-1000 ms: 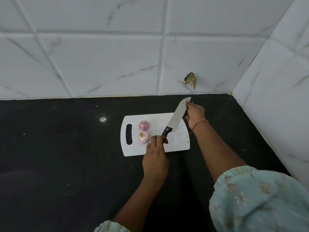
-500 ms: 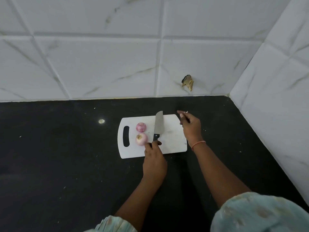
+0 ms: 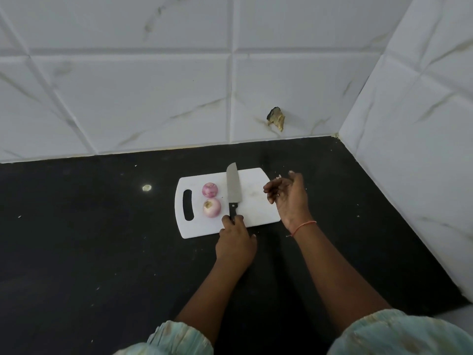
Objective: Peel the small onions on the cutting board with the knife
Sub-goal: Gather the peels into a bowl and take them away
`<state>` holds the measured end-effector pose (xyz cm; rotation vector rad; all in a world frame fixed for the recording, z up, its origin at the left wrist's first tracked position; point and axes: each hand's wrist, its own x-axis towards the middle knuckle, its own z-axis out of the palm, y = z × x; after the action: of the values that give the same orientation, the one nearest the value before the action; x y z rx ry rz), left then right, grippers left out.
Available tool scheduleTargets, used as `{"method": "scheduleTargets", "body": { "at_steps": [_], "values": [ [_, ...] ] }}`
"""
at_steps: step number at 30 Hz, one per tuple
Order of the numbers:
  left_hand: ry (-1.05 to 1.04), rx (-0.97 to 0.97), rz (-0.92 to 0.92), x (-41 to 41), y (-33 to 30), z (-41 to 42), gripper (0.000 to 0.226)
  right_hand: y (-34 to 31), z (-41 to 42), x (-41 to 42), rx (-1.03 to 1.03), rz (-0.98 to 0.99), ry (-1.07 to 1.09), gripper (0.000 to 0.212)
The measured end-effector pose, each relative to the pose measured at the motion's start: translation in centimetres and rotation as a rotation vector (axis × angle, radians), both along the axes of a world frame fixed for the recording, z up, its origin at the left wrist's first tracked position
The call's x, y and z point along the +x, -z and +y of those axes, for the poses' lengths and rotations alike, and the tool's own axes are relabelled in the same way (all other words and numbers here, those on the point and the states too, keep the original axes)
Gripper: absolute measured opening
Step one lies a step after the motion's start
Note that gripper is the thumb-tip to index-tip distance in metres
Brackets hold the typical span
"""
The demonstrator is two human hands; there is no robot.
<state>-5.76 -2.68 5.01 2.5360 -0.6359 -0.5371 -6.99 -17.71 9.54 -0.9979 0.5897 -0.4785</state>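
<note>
Two onions [image 3: 210, 198] beside knife [image 3: 233, 189] | left hand [image 3: 236, 243] fingers pinching handle | right hand [image 3: 288, 196] fingers spread

Cutting board [image 3: 256, 201]: white. Two onions: far onion [image 3: 210, 189] pink-purple, near onion [image 3: 212, 207] paler pink with a tan top. Knife [image 3: 233, 193]: grey blade, black handle. Counter [image 3: 76, 239]: black, pale specks. Wall tiles [image 3: 128, 98]: white, marble veining. Wrist thread [image 3: 303, 226]: orange. Sleeves [image 3: 399, 334]: pale green, faint pattern.

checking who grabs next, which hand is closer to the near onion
Left. The left hand grips the knife handle just right of the near onion. The right hand is open at the board's far right edge.
</note>
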Motion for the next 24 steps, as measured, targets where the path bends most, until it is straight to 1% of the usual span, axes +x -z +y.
{"method": "scheduleTargets", "body": {
  "at_steps": [4, 7, 10, 13, 16, 18, 20, 21, 22, 23, 24],
  "values": [
    [0.061, 0.086, 0.018, 0.6, -0.8, 0.3, 0.063, -0.6, 0.9, -0.7, 0.102, 0.003, 0.107, 0.046],
    [0.103, 0.157, -0.01, 0.4, -1.3, 0.3, 0.065, -1.2, 1.9, -1.7, 0.24, -0.037, 0.172, 0.037],
    [0.13, 0.192, -0.019, 0.1, -1.6, 0.4, 0.064, -1.2, 2.7, -3.3, 0.354, -0.089, 0.221, 0.037],
    [0.186, 0.208, -0.022, -0.2, -1.6, 0.8, 0.068, -1.2, 3.8, -5.4, 0.422, -0.072, 0.293, 0.037],
    [0.267, 0.204, -0.014, -0.4, -1.2, 1.4, 0.079, -0.7, 4.9, -8.0, 0.455, -0.048, 0.379, 0.025],
    [0.251, 0.188, -0.013, -0.3, -1.4, 2.1, 0.085, -0.4, 5.7, -9.3, 0.461, -0.02, 0.392, 0.022],
    [0.25, 0.109, -0.049, -1.2, -1.4, 2.4, 0.081, 0.4, 6.3, -11.2, 0.421, 0.023, 0.444, 0.027],
    [0.257, 0.003, -0.075, -1.9, -1.4, 2.4, 0.075, 0.7, 6.5, -12.0, 0.401, 0.053, 0.461, 0.033],
    [0.281, -0.15, -0.085, -3.2, -1.4, 2.3, 0.066, 1.0, 6.7, -13.3, 0.391, 0.077, 0.484, 0.035],
    [0.307, -0.305, -0.066, -4.6, -1.5, 2.2, 0.056, 1.2, 6.9, -14.5, 0.38, 0.095, 0.496, 0.036],
    [0.336, -0.426, -0.009, -6.1, -1.7, 1.9, 0.046, 1.3, 7.2, -15.7, 0.373, 0.109, 0.512, 0.036]
  ]
}}
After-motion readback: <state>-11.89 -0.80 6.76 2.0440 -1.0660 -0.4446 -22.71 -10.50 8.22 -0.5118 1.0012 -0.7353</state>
